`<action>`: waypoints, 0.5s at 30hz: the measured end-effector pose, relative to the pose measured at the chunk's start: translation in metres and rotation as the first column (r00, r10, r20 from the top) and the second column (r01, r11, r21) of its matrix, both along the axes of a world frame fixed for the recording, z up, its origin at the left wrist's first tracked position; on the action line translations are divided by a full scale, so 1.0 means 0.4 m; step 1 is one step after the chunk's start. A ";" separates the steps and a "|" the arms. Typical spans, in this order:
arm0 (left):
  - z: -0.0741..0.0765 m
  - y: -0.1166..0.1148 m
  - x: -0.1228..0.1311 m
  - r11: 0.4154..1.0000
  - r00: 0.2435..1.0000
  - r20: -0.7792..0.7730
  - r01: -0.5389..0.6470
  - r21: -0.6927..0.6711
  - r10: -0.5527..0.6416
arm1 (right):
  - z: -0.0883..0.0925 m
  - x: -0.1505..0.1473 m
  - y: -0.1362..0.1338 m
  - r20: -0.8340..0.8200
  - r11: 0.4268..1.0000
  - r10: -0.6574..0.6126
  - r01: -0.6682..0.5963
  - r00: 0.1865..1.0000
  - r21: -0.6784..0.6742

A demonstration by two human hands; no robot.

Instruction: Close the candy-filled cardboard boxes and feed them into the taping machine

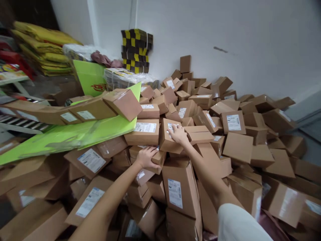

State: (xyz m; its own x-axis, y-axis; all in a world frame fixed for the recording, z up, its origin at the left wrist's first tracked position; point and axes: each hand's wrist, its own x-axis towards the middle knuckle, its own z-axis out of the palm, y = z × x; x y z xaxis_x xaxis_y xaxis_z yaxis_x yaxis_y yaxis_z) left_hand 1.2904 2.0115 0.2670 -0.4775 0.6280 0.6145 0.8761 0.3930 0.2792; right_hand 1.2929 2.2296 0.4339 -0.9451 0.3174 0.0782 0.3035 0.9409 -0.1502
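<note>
A big heap of brown cardboard parcels with white labels fills the floor. My left hand curls over the top edge of a small flat box in the middle of the heap. My right hand lies on top of another labelled box just to the right and slightly farther back, its fingers bent over the box's top. Both arms reach forward from the bottom of the view. A wider labelled box sits directly left of my right hand.
A bright green sheet slants across the left with long boxes on it. Yellow bags and a black-and-yellow stack stand by the white wall. Parcels spread right to a grey floor strip.
</note>
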 end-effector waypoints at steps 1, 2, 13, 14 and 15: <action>0.005 -0.002 0.002 1.000 1.000 0.012 -0.007 -0.021 0.008 | 0.002 -0.002 -0.001 -0.018 1.000 -0.002 0.002 1.000 0.005; 0.012 -0.004 0.002 0.999 1.000 0.024 -0.016 -0.042 0.017 | 0.004 -0.002 -0.002 -0.039 1.000 -0.001 0.002 0.999 0.014; -0.031 -0.134 0.337 0.934 0.935 0.036 -0.353 0.058 0.352 | 0.008 0.215 -0.103 -0.432 0.970 0.240 -0.204 0.869 0.130; -0.077 -0.194 0.447 0.921 0.923 0.064 -0.385 0.069 0.381 | -0.009 0.268 -0.135 -0.473 0.957 0.287 -0.268 0.833 0.109; -0.121 -0.261 0.566 0.889 0.892 0.068 -0.452 0.077 0.448 | -0.029 0.327 -0.170 -0.500 0.935 0.333 -0.347 0.800 0.067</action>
